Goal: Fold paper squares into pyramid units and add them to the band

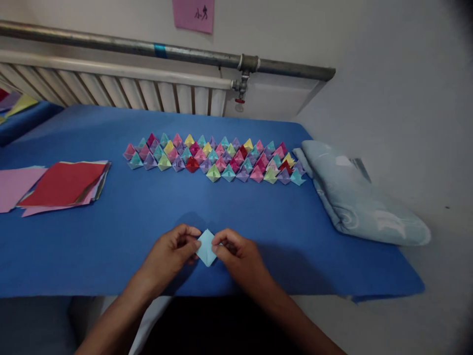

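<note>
A small light-blue folded paper diamond (207,250) is held over the blue table near its front edge, one corner pointing away from me. My left hand (176,249) pinches its left corner between thumb and fingers. On the opposite corner, my right hand (236,249) has its thumb and forefinger closed. A crease shows down the lower part of the paper. Beyond my hands, several rows of folded paper pieces (228,171) in pink, purple, yellow, green, red and blue stand close together.
Stacked square sheets with a red one (66,183) on top lie at the left, beside a pink sheet (18,187). A folded pale blanket (362,202) rests at the right against the wall. Behind the blue table (148,207) are a radiator (140,93) and a metal pipe (111,44).
</note>
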The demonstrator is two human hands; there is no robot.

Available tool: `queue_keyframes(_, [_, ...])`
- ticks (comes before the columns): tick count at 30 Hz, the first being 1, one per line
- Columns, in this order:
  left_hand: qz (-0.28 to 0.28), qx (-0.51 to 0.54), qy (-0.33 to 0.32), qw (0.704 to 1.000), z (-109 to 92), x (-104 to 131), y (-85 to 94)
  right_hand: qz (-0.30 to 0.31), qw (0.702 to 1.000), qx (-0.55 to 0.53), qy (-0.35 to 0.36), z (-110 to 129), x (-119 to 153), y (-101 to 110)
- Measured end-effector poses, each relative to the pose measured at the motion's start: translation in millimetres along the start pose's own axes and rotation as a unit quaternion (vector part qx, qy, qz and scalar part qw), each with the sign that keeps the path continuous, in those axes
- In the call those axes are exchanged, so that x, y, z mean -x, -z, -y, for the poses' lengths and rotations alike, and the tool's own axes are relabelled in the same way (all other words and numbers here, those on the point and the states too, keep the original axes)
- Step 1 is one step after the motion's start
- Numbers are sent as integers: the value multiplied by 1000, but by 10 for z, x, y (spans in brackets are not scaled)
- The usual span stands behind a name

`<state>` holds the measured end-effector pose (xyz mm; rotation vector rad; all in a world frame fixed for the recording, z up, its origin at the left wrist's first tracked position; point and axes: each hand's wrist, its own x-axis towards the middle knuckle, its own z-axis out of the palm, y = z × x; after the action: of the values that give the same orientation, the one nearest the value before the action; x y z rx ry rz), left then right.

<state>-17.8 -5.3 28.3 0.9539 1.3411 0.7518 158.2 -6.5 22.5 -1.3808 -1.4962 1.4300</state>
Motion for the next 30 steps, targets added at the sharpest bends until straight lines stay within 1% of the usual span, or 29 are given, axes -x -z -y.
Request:
queue_keyframes(3, [7, -77, -13, 997, 24, -44, 3, 10, 991, 126, 48, 14, 8, 10])
queue_keyframes(5, [6, -159, -43, 986, 20, -72, -8, 21, 976, 202, 79, 20, -4, 21])
queue_keyframes(8, [-8, -302, -103, 948, -4, -98, -39, 44, 951, 288, 103, 44, -35, 33])
queue_keyframes(10, [-17, -373, -131, 918, -9, -104, -63, 64, 935, 334, 105, 75, -49, 40])
queue_keyframes(13, [-37, -429, -164, 887, 32, -97, -91, 83, 905, 407, 92, 133, -44, 67])
queue_keyframes(15, [-63, -453, -186, 870, 85, -88, -98, 84, 887, 446, 87, 155, -28, 98])
queue_keyframes(17, [-86, -468, -222, 851, 142, -81, -93, 78, 878, 464, 92, 146, -10, 133])
queue_keyframes(18, [-87, -474, -249, 840, 168, -79, -87, 69, 877, 464, 100, 127, -4, 149])
queue_keyframes(20, [-71, -481, -318, 814, 211, -77, -66, 53, 882, 448, 135, 68, 3, 174])
queue_keyframes(22, [-47, -480, -382, 788, 245, -72, -40, 48, 886, 422, 187, -3, 8, 189])
queue_keyframes(24, [-38, -476, -425, 769, 272, -55, -11, 55, 884, 403, 232, -58, 20, 199])
queue_keyframes(27, [-43, -473, -462, 749, 297, 2, 33, 68, 878, 396, 261, -87, 55, 211])
queue_keyframes(28, [-38, -476, -464, 746, 300, 26, 48, 72, 877, 394, 265, -87, 69, 213])
queue_keyframes(30, [-22, -480, -455, 750, 297, 73, 77, 74, 877, 391, 269, -83, 92, 215])
